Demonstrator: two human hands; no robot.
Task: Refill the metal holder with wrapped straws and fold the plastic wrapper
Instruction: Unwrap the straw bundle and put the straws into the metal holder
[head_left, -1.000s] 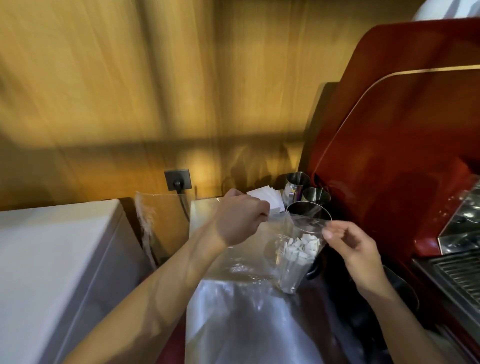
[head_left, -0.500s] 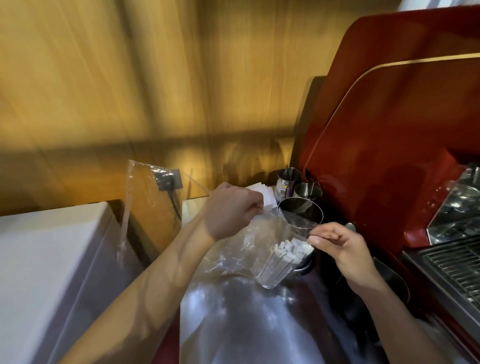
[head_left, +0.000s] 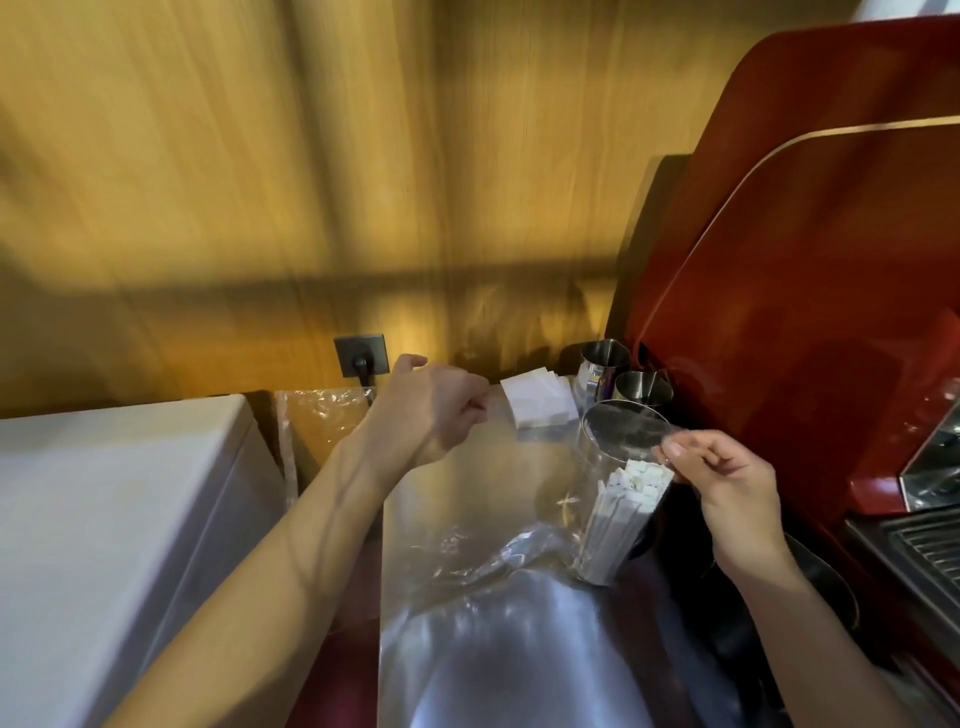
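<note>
A clear plastic wrapper (head_left: 483, 525) hangs stretched between my hands, its lower part draped over the steel counter. My left hand (head_left: 434, 410) pinches the wrapper's left top edge. My right hand (head_left: 722, 478) pinches its right top edge, by the holder's rim. A bundle of white wrapped straws (head_left: 621, 519) stands tilted inside the wrapper, leaning toward the round metal holder (head_left: 626, 431). Whether the straws' lower ends rest on the counter I cannot tell.
Two steel milk jugs (head_left: 605, 369) and a stack of white napkins (head_left: 540, 402) stand behind the holder. A red espresso machine (head_left: 810, 291) fills the right side. A white cabinet (head_left: 104, 519) lies at the left, a wall socket (head_left: 362, 355) on the wooden wall.
My left hand has moved up and left, pulling the wrapper flatter and wider. The straw bundle has tipped further toward the holder. My right hand stays at the rim.
</note>
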